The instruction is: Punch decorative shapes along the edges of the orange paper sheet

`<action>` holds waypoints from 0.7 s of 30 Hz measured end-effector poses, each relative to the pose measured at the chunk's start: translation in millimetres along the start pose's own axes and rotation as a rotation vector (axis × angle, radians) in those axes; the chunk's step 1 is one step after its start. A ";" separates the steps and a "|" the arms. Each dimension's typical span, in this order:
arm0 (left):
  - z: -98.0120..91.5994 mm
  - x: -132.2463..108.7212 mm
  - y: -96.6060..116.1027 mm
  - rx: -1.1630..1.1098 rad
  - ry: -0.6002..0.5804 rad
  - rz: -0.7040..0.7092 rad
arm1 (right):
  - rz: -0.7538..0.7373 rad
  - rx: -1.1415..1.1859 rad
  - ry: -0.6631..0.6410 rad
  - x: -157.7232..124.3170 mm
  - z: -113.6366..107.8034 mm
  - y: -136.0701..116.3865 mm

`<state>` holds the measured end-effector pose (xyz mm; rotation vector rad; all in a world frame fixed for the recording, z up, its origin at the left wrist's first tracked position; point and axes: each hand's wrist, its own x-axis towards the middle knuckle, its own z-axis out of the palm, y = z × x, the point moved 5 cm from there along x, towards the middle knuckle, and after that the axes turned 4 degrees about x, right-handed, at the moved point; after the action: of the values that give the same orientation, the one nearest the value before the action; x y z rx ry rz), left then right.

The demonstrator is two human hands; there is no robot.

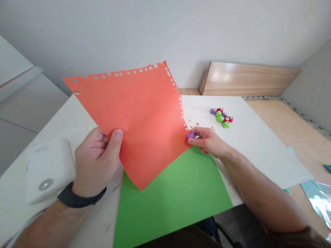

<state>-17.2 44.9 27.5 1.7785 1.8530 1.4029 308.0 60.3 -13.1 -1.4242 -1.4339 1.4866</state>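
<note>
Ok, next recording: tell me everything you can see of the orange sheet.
The orange sheet is thin, matte paper, lifted at a tilt above a green sheet. The left hand grips its lower left edge. Small flower-shaped punched holes run along its top and right edges, several broken open. Its right corner reaches the purple piece pinched in the right hand.
</note>
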 end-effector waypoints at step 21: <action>0.4 0.3 -2.9 0.025 0.018 -0.053 | -0.087 0.019 0.009 -0.4 -12.2 -0.8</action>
<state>-18.8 45.8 25.3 1.7210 1.9206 1.3871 319.5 63.5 -10.2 -1.3389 -1.4538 1.4340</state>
